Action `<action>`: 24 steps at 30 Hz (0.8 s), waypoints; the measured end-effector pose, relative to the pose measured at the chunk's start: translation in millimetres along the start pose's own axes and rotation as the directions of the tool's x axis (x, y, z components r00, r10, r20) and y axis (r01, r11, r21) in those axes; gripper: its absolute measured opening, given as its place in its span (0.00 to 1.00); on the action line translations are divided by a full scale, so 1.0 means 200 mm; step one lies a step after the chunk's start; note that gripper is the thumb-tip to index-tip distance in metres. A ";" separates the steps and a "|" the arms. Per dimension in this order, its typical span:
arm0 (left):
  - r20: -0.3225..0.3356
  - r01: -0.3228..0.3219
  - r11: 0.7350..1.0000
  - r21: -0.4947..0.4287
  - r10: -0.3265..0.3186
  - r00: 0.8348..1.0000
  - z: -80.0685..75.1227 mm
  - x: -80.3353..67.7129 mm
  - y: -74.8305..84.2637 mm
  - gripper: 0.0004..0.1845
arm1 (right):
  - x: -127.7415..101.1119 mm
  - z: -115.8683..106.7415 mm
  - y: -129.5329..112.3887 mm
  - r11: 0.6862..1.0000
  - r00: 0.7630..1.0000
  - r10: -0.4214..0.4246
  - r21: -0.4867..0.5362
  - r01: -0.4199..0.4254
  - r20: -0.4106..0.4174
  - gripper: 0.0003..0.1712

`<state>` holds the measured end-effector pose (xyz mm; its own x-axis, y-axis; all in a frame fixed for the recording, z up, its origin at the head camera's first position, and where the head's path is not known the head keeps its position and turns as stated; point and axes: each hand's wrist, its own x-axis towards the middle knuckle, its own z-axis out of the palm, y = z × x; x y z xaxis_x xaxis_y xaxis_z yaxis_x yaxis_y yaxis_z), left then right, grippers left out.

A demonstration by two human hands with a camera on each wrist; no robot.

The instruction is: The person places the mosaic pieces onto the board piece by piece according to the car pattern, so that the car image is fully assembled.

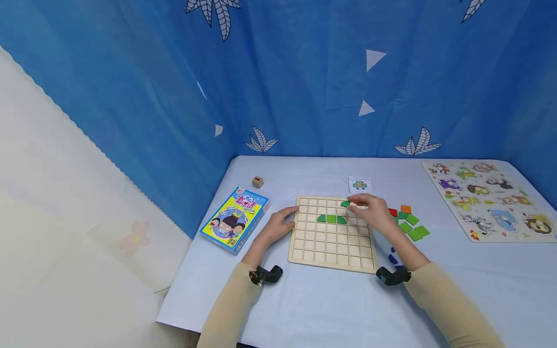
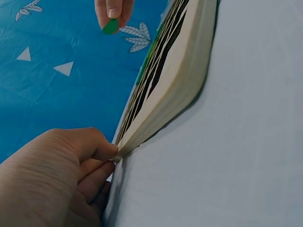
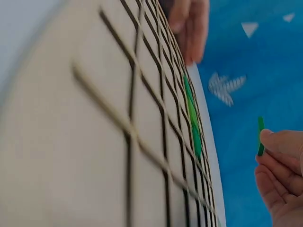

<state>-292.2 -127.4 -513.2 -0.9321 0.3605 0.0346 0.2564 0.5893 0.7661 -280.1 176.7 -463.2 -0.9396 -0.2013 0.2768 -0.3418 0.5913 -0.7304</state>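
Observation:
A wooden grid board (image 1: 332, 241) lies on the pale blue table, with a short row of green tiles (image 1: 331, 219) set into it. My left hand (image 1: 280, 224) touches the board's left edge (image 2: 163, 101), fingers curled against its corner. My right hand (image 1: 370, 210) hovers over the board's upper right and pinches a small green piece (image 1: 345, 204) between its fingertips. That green piece (image 2: 111, 26) shows in the left wrist view, and edge-on (image 3: 261, 135) in the right wrist view. The board's grid (image 3: 118, 132) fills the right wrist view.
Loose green, red and orange tiles (image 1: 411, 223) lie right of the board, a pattern card (image 1: 359, 184) behind it. A blue game box (image 1: 235, 219) and a small wooden cube (image 1: 257, 181) sit at left. An animal puzzle board (image 1: 489, 199) lies far right. Blue curtain behind.

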 end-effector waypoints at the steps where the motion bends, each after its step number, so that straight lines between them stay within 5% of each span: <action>1: -0.001 -0.001 1.000 0.000 0.001 1.000 0.00 0.00 0.00 0.28 | -0.01 0.04 -0.04 1.000 1.000 -0.020 0.001 0.020 0.014 0.19; 11: 0.011 -0.003 1.000 -0.004 0.003 1.000 -0.01 0.00 0.00 0.28 | -0.02 0.34 -0.17 0.991 0.985 -0.136 0.007 0.136 0.109 0.16; 24: 0.011 0.008 1.000 -0.015 -0.008 1.000 -0.01 -0.01 0.01 0.28 | -0.02 0.44 -0.16 0.966 0.961 -0.209 -0.117 0.232 0.180 0.14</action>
<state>-290.7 -128.4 -509.3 -0.9313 0.3635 0.0220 0.2452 0.5812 0.7760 -267.3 89.8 -495.2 -0.8348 -0.4578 0.3058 -0.5459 0.6157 -0.5683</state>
